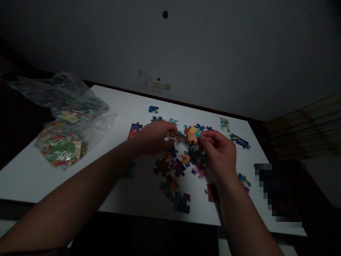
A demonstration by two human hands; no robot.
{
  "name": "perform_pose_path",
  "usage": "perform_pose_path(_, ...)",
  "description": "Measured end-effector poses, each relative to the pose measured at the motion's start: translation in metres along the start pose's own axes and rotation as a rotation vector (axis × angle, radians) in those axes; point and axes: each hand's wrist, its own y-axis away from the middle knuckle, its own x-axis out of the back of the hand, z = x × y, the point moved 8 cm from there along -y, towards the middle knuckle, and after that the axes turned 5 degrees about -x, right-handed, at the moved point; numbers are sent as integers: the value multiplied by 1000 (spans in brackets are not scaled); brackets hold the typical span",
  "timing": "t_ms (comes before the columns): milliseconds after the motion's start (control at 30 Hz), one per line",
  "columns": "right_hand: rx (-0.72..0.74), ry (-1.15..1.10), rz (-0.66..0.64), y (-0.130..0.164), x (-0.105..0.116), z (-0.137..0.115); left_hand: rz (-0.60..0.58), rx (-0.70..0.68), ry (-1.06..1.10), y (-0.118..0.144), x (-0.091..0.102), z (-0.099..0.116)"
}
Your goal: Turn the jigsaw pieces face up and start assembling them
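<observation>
Over a white table (133, 106), my left hand (154, 137) and my right hand (220, 151) meet above a scatter of coloured jigsaw pieces. Between the fingertips of both hands sits a small joined cluster of puzzle pieces (191, 134) with an orange and brown picture. My right thumb and fingers pinch its right edge; my left fingers pinch a piece at its left edge. Several loose pieces (176, 167) lie flat on the table just under and in front of my hands.
A clear plastic bag (69, 131) holding more puzzle pieces lies at the table's left. Single pieces sit farther back (153, 109) and to the right (239, 141). A dark, blurred object (279, 192) rests at the right edge. A wall rises behind the table.
</observation>
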Motion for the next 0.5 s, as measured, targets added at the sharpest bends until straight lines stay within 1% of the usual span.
perform_pose_path(67,5,-1,17,0,2,-2,-145,-72,-261,5,-11,4)
perform_pose_path(100,9,3,23,0,3,-3,-193,-88,-333,8,-16,5)
perform_pose_path(167,21,13,30,0,4,-3,-240,-89,-405,12,-25,5)
perform_pose_path(267,32,28,28,0,3,-3,-250,-80,-420,13,-30,6)
perform_pose_path(500,41,31,7,-1,1,-1,-325,-86,-305,13,-32,5)
